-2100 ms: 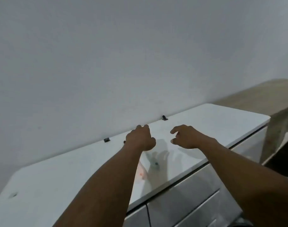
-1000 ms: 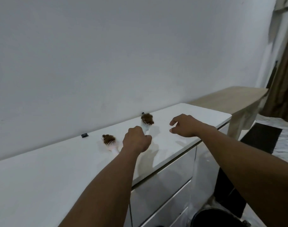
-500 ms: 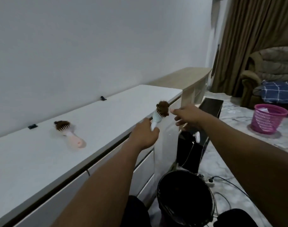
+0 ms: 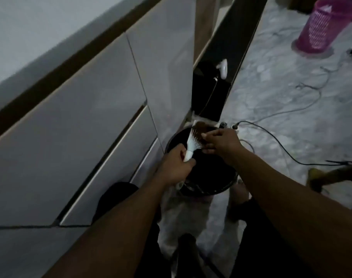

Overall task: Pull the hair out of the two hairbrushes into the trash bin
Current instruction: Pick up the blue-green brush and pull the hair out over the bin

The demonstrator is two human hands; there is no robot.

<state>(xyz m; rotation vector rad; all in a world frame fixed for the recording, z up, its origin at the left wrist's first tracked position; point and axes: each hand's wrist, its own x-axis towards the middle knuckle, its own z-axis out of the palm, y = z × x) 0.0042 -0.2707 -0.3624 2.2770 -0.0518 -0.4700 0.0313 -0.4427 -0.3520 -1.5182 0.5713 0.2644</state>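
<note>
Pale plastic hairbrush (image 4: 191, 142) is being gripped by left hand (image 4: 176, 166) over round black trash bin (image 4: 209, 189); brown hair clump (image 4: 201, 128) is being pinched by right hand (image 4: 221, 141), not yet removed; second brush likely untouched.

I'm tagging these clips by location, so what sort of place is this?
Probably a room in a home. White drawer fronts of a long cabinet stand at left, loose cables trail over a marble-look floor, and a pink plastic basket sits beyond, while the black trash bin stands by the cabinet.
</note>
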